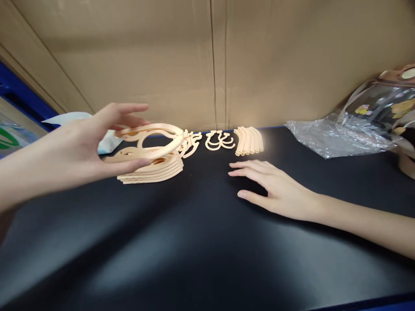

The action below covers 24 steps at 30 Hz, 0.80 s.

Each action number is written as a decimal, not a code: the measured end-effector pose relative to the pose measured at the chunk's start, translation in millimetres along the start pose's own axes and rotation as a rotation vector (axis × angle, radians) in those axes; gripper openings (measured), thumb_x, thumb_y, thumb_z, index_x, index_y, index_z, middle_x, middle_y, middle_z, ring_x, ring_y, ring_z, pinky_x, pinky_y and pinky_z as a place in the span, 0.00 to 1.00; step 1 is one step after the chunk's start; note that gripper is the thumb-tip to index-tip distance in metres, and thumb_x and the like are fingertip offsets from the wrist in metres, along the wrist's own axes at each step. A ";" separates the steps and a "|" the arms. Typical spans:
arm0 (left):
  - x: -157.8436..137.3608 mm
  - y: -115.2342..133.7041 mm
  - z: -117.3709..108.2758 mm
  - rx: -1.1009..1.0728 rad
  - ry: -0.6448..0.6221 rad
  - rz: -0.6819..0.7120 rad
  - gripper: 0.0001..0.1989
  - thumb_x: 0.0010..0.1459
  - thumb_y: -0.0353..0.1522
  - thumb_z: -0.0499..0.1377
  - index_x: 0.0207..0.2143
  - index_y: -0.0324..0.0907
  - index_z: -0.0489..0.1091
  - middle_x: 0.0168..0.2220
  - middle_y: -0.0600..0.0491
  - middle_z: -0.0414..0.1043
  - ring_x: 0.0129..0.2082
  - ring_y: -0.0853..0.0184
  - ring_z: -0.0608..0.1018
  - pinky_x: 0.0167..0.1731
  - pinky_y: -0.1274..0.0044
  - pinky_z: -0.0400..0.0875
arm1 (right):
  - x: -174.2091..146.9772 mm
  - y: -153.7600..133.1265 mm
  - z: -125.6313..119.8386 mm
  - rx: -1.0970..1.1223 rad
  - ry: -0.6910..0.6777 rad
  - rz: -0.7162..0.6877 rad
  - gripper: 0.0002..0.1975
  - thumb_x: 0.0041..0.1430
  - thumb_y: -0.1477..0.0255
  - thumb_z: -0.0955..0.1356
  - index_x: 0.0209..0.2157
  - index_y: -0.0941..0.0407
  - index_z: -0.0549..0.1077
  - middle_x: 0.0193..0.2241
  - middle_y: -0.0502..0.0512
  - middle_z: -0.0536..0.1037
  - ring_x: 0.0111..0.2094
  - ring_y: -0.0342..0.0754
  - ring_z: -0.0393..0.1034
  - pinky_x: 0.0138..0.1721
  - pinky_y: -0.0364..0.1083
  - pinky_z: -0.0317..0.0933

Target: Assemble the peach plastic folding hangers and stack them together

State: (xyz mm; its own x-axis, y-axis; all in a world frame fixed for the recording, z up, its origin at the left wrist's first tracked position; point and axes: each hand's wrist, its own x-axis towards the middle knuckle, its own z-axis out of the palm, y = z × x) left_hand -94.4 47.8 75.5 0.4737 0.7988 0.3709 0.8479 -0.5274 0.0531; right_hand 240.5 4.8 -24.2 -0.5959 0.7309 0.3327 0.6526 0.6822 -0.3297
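Note:
My left hand (87,138) grips a peach-coloured plastic hanger frame (162,152) between thumb and fingers, with the index finger stretched out above it. The frame is curved, with a large opening, and sits tilted just over a stack of similar frames (152,175) on the black table (207,242). My right hand (269,185) lies low over the table, fingers spread and holding nothing. Beyond its fingertips are a row of curved peach strips (249,140) and several peach hooks (220,141). More small hook-like pieces (191,142) lie at the stack's right end.
A cardboard wall (155,60) rises along the table's back edge. Crumpled clear plastic (333,136) and a transparent bag with bear pictures (389,103) lie at the right. A white packet (109,142) is partly hidden behind my left hand.

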 end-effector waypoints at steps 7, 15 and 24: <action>1.1 -20.7 2.4 0.024 -0.148 -0.135 0.47 0.40 0.67 0.51 0.55 0.48 0.65 0.48 0.55 0.73 0.44 0.60 0.74 0.44 0.71 0.66 | -4.0 1.9 4.3 -0.279 -0.091 -0.104 0.24 0.67 0.63 0.57 0.59 0.62 0.64 0.61 0.66 0.62 0.61 0.57 0.58 0.58 0.59 0.57; 1.2 -22.9 4.1 0.007 -0.236 -0.119 0.40 0.44 0.63 0.54 0.52 0.49 0.68 0.52 0.56 0.71 0.47 0.57 0.73 0.49 0.68 0.64 | -3.9 4.1 3.0 -0.287 -0.100 -0.112 0.24 0.68 0.63 0.57 0.59 0.60 0.64 0.62 0.64 0.62 0.61 0.57 0.58 0.58 0.59 0.57; 2.8 -21.1 6.7 -0.006 -0.276 -0.166 0.35 0.47 0.57 0.57 0.54 0.51 0.66 0.54 0.57 0.70 0.49 0.56 0.72 0.50 0.66 0.62 | -4.2 3.4 2.8 -0.247 -0.086 -0.110 0.23 0.67 0.63 0.58 0.59 0.60 0.64 0.61 0.65 0.62 0.61 0.57 0.58 0.58 0.59 0.57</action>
State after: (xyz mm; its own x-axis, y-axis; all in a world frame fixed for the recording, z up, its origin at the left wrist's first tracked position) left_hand -109.3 63.0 69.2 0.3763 0.9219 0.0916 0.9179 -0.3844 0.0981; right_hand 243.9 4.1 -29.2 -0.7003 0.6590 0.2745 0.6697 0.7396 -0.0671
